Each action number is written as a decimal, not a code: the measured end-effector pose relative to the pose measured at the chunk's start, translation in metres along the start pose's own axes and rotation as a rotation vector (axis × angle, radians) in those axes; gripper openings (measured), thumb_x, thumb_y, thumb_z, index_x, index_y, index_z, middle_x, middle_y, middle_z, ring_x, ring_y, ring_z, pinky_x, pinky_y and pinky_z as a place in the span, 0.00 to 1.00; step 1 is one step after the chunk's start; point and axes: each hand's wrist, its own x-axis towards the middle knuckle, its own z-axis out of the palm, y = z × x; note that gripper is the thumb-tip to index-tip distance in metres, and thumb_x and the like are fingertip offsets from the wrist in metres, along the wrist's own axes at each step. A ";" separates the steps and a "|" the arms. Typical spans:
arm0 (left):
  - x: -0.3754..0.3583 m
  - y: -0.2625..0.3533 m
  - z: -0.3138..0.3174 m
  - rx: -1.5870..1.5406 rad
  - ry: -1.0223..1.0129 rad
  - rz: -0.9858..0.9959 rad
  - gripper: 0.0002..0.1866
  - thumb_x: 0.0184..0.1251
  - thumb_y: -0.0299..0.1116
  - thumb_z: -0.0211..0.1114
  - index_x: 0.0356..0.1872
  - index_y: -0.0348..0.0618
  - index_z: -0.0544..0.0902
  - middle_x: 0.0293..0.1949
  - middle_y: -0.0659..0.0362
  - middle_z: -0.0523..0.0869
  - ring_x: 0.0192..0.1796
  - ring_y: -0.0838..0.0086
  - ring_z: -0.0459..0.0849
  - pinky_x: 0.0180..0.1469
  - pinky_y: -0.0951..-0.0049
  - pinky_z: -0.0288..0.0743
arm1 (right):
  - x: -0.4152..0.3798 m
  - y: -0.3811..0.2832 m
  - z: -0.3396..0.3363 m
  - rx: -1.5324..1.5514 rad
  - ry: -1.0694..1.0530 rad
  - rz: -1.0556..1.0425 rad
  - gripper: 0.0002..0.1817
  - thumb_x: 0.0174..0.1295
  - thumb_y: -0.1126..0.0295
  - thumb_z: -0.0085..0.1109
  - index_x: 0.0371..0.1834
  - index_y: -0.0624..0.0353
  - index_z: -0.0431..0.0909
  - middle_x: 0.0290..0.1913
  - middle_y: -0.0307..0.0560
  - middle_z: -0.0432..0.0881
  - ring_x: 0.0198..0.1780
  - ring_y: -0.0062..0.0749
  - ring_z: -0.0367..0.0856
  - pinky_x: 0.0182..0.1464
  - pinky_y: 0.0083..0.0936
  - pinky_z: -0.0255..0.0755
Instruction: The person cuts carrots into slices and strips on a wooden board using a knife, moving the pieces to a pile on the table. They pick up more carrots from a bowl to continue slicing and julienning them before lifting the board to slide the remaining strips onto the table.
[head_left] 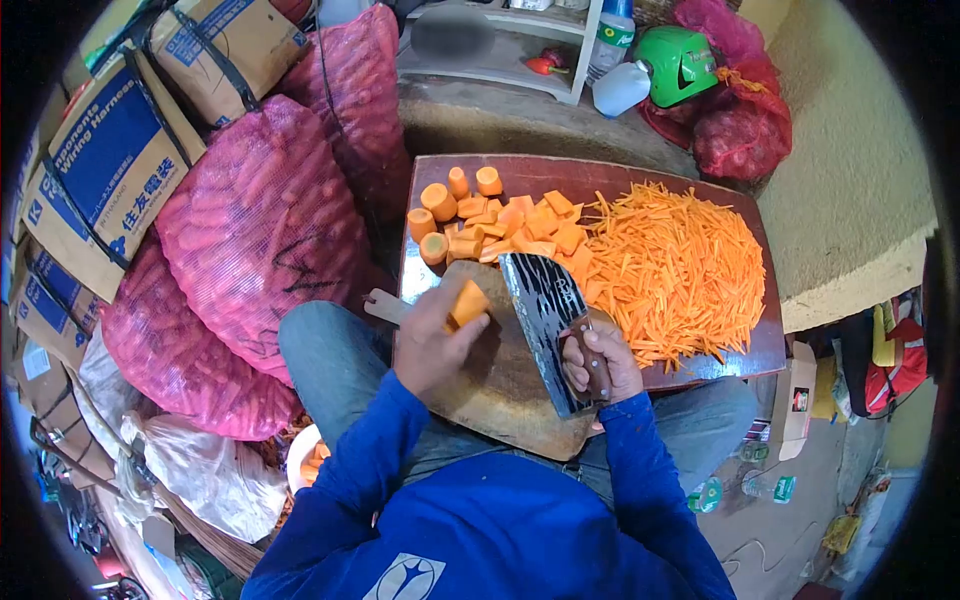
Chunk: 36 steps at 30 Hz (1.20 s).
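Observation:
My left hand [432, 335] is closed on a carrot piece [468, 303] over the left part of the wooden cutting board [505, 385]. In my right hand [604, 362] is a wide cleaver [545, 318], gripped by its brown handle, its blade over the board to the right of the carrot piece. Behind the board, on a dark red tabletop [440, 170], lie upright carrot chunks [438, 202] and flat carrot slices [540, 220]. A large heap of thin carrot strips [680, 270] covers the tabletop's right side.
Pink mesh sacks of carrots [265, 230] and cardboard boxes [110, 170] stand at the left. A white bucket [300, 455] is by my left leg. At the back are a shelf [490, 65], a green helmet [677, 66] and a red mesh bag [742, 130]. Bottles [768, 487] lie at the right.

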 end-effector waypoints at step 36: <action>0.030 -0.071 -0.037 0.205 -0.104 -0.329 0.30 0.54 0.49 0.85 0.52 0.36 0.92 0.36 0.47 0.91 0.38 0.57 0.91 0.43 0.59 0.84 | 0.002 -0.001 0.000 -0.083 -0.026 0.073 0.18 0.73 0.61 0.65 0.53 0.68 0.79 0.28 0.42 0.80 0.19 0.25 0.79 0.21 0.21 0.71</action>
